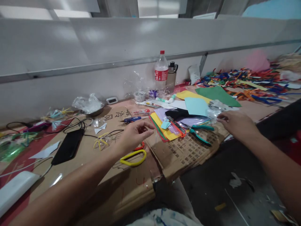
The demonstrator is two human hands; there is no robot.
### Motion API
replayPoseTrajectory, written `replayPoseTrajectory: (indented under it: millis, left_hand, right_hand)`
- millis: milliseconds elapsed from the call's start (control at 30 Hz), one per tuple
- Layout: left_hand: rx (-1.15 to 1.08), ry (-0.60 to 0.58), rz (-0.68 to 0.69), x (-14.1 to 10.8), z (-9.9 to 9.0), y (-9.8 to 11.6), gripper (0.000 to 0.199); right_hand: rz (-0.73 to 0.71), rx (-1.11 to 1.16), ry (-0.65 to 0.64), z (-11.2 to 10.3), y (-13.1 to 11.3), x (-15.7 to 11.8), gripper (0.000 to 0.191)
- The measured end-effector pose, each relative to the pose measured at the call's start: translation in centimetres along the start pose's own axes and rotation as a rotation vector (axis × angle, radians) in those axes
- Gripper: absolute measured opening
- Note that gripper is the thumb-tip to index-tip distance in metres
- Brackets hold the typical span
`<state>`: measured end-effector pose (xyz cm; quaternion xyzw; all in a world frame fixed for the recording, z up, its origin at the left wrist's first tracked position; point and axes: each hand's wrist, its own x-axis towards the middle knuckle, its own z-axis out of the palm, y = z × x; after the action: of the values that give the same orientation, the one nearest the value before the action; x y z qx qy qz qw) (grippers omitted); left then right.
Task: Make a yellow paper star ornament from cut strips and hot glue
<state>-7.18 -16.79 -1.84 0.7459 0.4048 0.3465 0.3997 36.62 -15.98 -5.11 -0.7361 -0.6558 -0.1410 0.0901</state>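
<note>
My left hand (136, 135) is raised over the cardboard-covered table, its thumb and fingers pinched on a thin wire (155, 138) that hangs down from the fingertips. Below it lie yellow-handled scissors (134, 158). To the right, my right hand (232, 124) has its fingertips pressed together beside crumpled clear plastic (213, 110); what they hold, if anything, is too small to name. Between the hands are teal-handled pliers (199, 135), an orange cutter (177, 126) and a stack of coloured sheets (164, 130).
A bottle with a red cap (161, 73) and a flask (171, 77) stand by the wall. A black phone (68, 147), cables and a white power strip (17, 191) lie at the left. Colourful strips (254, 86) are heaped at the back right.
</note>
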Motion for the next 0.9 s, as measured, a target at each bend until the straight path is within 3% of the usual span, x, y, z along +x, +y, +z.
replayPoseTrajectory:
  millis: [167,333,500,633,767,900]
  left_hand:
    - [0.002,-0.020,-0.036,-2.5,0.5,-0.5,0.023]
    - [-0.001,-0.032,-0.027,-4.1,1.4,-1.6,0.017]
    - [0.079,-0.033,0.027,-5.7,2.1,-1.9,0.012]
    - [0.134,-0.098,0.233,-7.6,3.5,-1.8,0.010]
    - [0.217,-0.323,0.502,-8.8,5.0,-2.0,0.014]
    - [0.343,-0.410,0.626,-9.1,5.6,-2.8,0.016]
  right_hand:
    - [0.155,-0.127,-0.164,-0.3,0.4,-0.8,0.027]
    - [0.233,-0.145,-0.171,-0.2,-0.7,-0.9,0.030]
    - [0.348,-0.123,-0.192,-1.2,-0.1,-1.6,0.030]
    - [0.356,-0.098,-0.217,-1.1,0.0,-2.1,0.026]
    - [0.296,-0.094,-0.160,-0.4,-1.0,-1.5,0.024]
    - [0.315,-0.113,-0.151,0.3,-0.3,-0.8,0.020]
